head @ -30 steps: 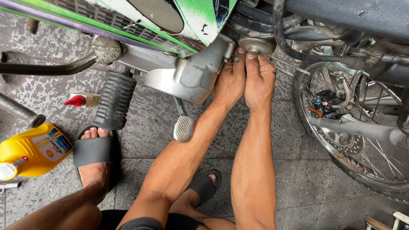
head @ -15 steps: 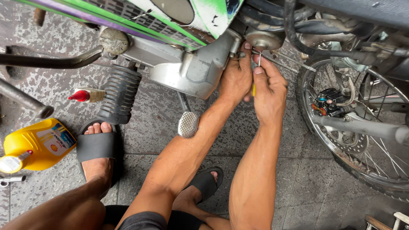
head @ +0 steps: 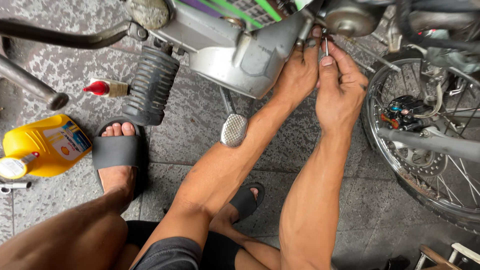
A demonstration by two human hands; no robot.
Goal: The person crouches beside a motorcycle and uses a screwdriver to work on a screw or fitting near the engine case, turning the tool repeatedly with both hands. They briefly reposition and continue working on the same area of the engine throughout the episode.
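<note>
While hands work, yellow jug (head: 42, 145) left, white-labelled, red-tipped bottle (head: 106, 88) beyond.

We look steeply down from head height, close above the engine case (head: 240, 60), facing the paved floor (head: 190, 145).

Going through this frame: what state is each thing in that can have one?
Left hand: pressed against the silver engine casing.
Right hand: pinching a thin metal tool, tip up at the casing.
Yellow oil jug: lying on its side, capped.
Small red-capped bottle: lying flat, capped.
Spoked wheel: mounted on the motorcycle.
Foot peg: folded out, unloaded.
</note>
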